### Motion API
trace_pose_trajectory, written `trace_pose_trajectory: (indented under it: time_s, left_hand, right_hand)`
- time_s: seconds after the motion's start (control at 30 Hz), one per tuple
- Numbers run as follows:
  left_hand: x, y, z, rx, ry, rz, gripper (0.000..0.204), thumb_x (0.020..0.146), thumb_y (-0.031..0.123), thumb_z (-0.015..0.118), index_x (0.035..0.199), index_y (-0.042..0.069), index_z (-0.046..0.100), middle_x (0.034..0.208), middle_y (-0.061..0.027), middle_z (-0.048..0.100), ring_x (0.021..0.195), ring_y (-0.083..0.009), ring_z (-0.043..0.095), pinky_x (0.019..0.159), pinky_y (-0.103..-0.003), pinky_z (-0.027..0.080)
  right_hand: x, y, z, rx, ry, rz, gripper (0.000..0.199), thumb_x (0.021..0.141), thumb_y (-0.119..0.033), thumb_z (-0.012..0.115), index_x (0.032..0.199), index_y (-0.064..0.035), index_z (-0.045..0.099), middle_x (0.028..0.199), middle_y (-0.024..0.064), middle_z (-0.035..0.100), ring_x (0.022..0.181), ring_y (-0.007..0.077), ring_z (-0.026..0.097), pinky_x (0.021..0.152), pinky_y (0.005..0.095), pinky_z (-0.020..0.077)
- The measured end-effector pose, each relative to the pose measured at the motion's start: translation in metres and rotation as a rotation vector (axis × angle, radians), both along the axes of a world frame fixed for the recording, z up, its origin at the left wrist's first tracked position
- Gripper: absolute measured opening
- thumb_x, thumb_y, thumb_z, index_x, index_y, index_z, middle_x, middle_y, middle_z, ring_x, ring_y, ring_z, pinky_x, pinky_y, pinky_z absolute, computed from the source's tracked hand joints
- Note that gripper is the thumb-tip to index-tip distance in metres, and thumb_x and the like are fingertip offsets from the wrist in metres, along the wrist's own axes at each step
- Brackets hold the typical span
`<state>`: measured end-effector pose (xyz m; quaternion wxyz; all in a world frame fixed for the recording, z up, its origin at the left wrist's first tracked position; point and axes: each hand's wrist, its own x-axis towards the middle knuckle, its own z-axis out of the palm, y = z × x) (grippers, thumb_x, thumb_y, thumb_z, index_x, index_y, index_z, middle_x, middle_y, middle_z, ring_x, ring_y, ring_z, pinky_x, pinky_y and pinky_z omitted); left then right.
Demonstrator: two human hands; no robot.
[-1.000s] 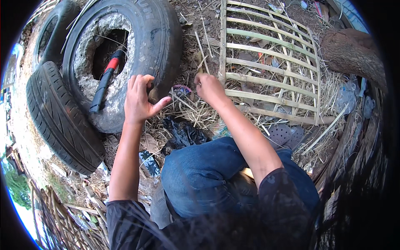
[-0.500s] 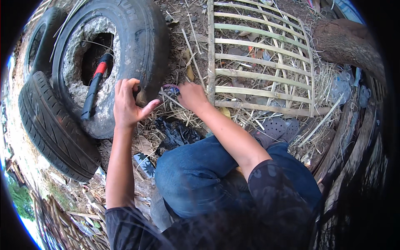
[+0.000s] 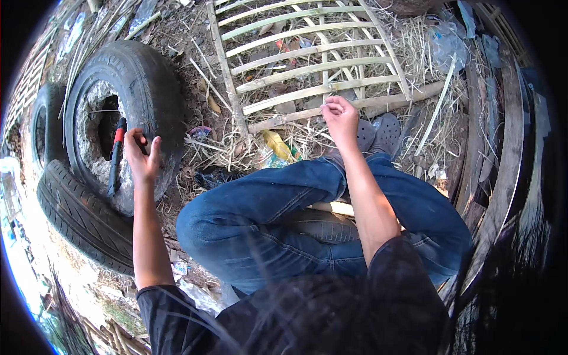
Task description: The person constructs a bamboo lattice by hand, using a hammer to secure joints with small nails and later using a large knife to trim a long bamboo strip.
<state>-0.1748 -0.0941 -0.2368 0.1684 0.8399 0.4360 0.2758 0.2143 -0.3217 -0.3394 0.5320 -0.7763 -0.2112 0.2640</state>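
My left hand [image 3: 141, 157] rests on the sidewall of a worn black tyre [image 3: 157, 100], fingers apart, right beside a tool with a red and black handle [image 3: 116, 155] that stands in the tyre's concrete-filled middle. My right hand [image 3: 340, 116] reaches forward over my knee to a bamboo lattice frame [image 3: 296, 71] lying on the ground. Its fingers are pinched together on the frame's lower bar. I sit with my legs in blue jeans [image 3: 266, 213] folded.
A second tyre [image 3: 80, 216] lies by my left elbow and a third [image 3: 41, 127] beyond it. Grey clogs [image 3: 378, 131], a yellow wrapper [image 3: 276, 145] and dry straw lie below the frame. Curved wooden planks [image 3: 503, 148] line the right side. A clear plastic bottle [image 3: 445, 42] lies far right.
My right hand has moved right along the frame's lower bar, from its left corner to its middle. My left hand has stayed on the tyre, now closer to the tool's handle.
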Motion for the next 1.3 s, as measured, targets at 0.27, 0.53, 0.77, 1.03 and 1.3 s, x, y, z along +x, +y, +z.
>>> trace_pose_trajectory:
  time_s: [0.27,0.53,0.77,1.03,1.3]
  left_hand:
    - [0.184,-0.111,0.112,-0.919,-0.222,-0.233,0.026,0.100,0.020,0.049,0.120,0.004,0.048,0.094,-0.0037,0.061,0.089,-0.0118,0.058,0.083,-0.027,0.043]
    - [0.288,-0.161,0.002,-1.493,-0.440,0.081,0.050,0.103,0.041,0.034,0.133,0.000,0.037,0.116,-0.0198,0.061,0.101,-0.0266,0.063,0.088,-0.038,0.048]
    - [0.307,-0.164,-0.066,-1.507,-0.759,0.170,0.053,0.103,0.045,0.030,0.132,0.001,0.030,0.127,-0.0268,0.052,0.106,-0.0356,0.061,0.091,-0.045,0.050]
    - [0.309,-0.165,-0.087,-1.604,-0.848,0.138,0.053,0.103,0.049,0.027,0.129,0.004,0.033,0.122,-0.0260,0.056,0.108,-0.0342,0.061,0.092,-0.042,0.050]
    - [0.303,-0.164,-0.098,-1.537,-0.857,0.074,0.040,0.103,0.034,0.036,0.126,0.002,0.037,0.118,-0.0271,0.058,0.105,-0.0335,0.062,0.092,-0.045,0.049]
  right_hand:
    - [0.027,-0.033,-0.014,0.043,-0.210,0.036,0.009,0.082,-0.007,0.069,0.089,-0.0022,0.068,0.079,0.0109,0.071,0.071,0.0203,0.071,0.065,0.0306,0.0544]
    - [0.026,-0.023,-0.010,0.024,-0.408,0.170,0.006,0.078,-0.008,0.070,0.084,-0.0073,0.067,0.076,0.0103,0.068,0.068,0.0258,0.067,0.061,0.0337,0.0522]
    - [0.032,-0.028,-0.013,0.179,-0.599,0.202,0.010,0.076,0.000,0.068,0.083,-0.0057,0.066,0.080,0.0113,0.068,0.075,0.0293,0.067,0.068,0.0381,0.0541]
    - [0.035,-0.030,-0.013,0.147,-0.611,0.216,0.012,0.074,0.003,0.068,0.084,-0.0043,0.066,0.083,0.0105,0.070,0.079,0.0278,0.068,0.070,0.0364,0.0547]
    - [0.035,-0.023,-0.005,0.143,-0.701,0.343,0.012,0.073,0.004,0.068,0.083,-0.0033,0.068,0.085,0.0114,0.070,0.082,0.0275,0.068,0.074,0.0366,0.0554]
